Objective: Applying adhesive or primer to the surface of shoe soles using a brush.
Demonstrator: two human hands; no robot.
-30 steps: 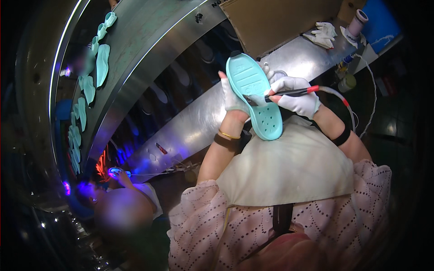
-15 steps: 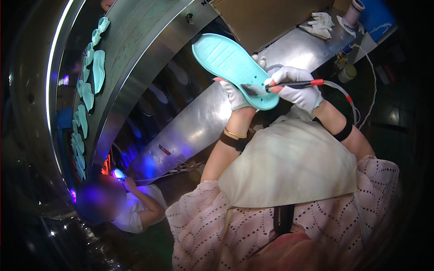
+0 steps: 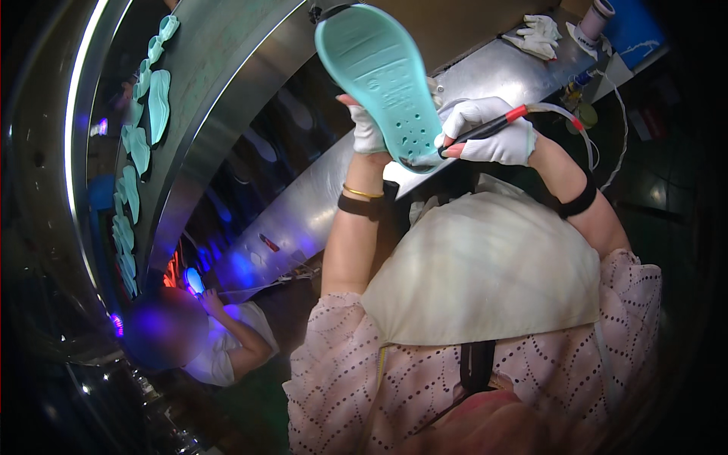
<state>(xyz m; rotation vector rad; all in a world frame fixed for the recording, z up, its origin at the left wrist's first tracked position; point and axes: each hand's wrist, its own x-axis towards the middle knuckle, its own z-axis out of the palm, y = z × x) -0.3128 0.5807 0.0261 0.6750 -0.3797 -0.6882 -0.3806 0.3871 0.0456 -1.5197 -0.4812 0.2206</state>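
A turquoise shoe sole is raised in front of me, tilted, its molded inner face with small holes toward me. My left hand, in a white glove with bare fingertips, grips it from beneath and along its left side; some of its fingers are hidden behind the sole. My right hand, gloved the same way, is closed round a black-and-red brush fed by a pale hose. The brush's tip lies against the sole's near end, where a wet-looking sheen shows along the edge.
At left, a curved conveyor belt carries several turquoise soles. A metal bench runs diagonally behind my hands, with white gloves and a thread-like spool toward its far end. A co-worker sits at lower left holding a lit sole.
Both hands have shifted the sole slightly up and to the left, turning it more upright. The brush tip has moved from the inner face to the near end's edge.
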